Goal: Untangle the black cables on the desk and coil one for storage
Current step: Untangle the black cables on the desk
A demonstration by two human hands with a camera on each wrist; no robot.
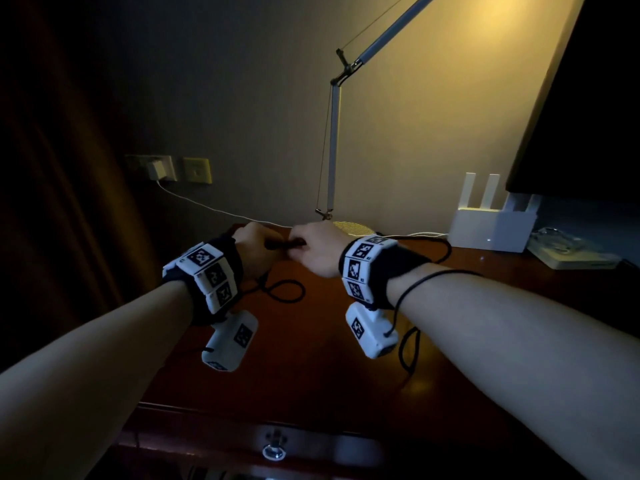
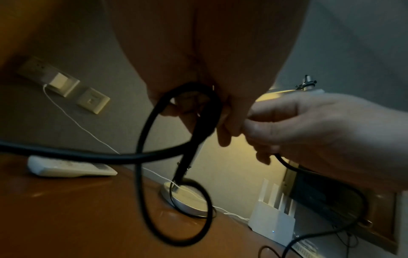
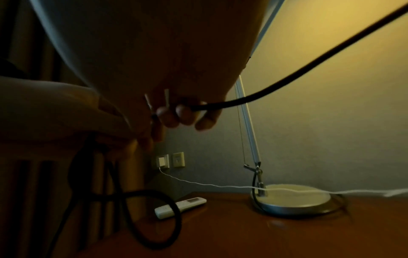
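Both hands are raised close together above the brown desk. My left hand grips a bend of a thick black cable, whose loop hangs down to the desk. My right hand pinches a thinner black cable that runs away to the right. The fingers of the right hand curl round it just beside the left hand. A loop of black cable lies on the desk under the left wrist, and another length hangs by the right wrist.
A desk lamp's round base stands at the back of the desk, its arm rising above the hands. A white cord runs from a wall charger. A white remote, a white router and a dark monitor are nearby.
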